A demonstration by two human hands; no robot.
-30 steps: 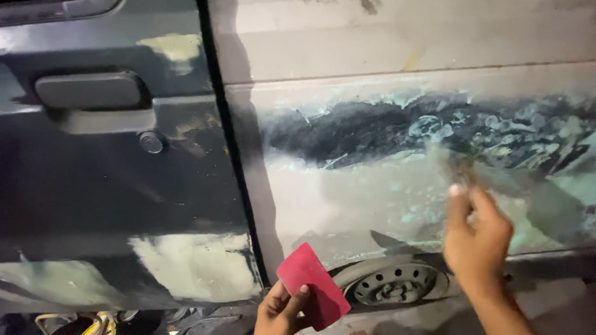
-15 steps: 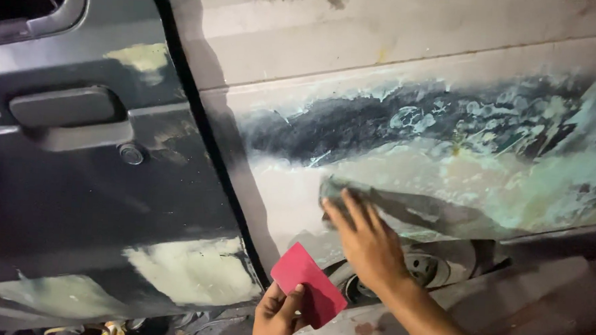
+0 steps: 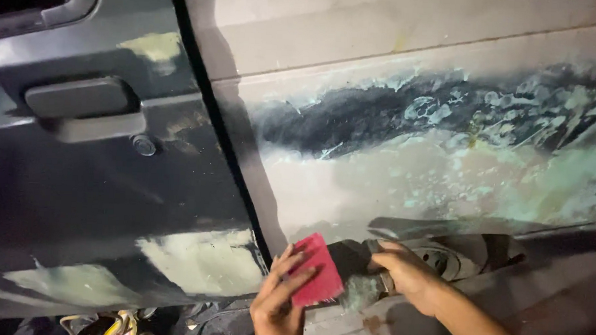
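My left hand (image 3: 275, 307) holds a red plastic spreader card (image 3: 317, 272) at the bottom of the view, fingers spread over its face. My right hand (image 3: 407, 273) grips a flat scraper (image 3: 351, 260) whose dark blade lies against the card's right edge. A grey smear of filler (image 3: 358, 294) sits just below the blade. Both hands are low, under the sanded rear body panel (image 3: 445, 180) of a vehicle, which is patchy with pale filler and dark paint.
A dark door (image 3: 109, 199) with a handle (image 3: 80, 98), a lock and pale filler patches (image 3: 200, 260) fills the left. A door gap (image 3: 225, 151) runs down between door and panel. A wheel (image 3: 455, 258) shows under the panel. Yellow cable (image 3: 113, 323) lies at the bottom left.
My right hand has come down and left off the body panel to meet the red card. My left hand has lifted the card slightly.
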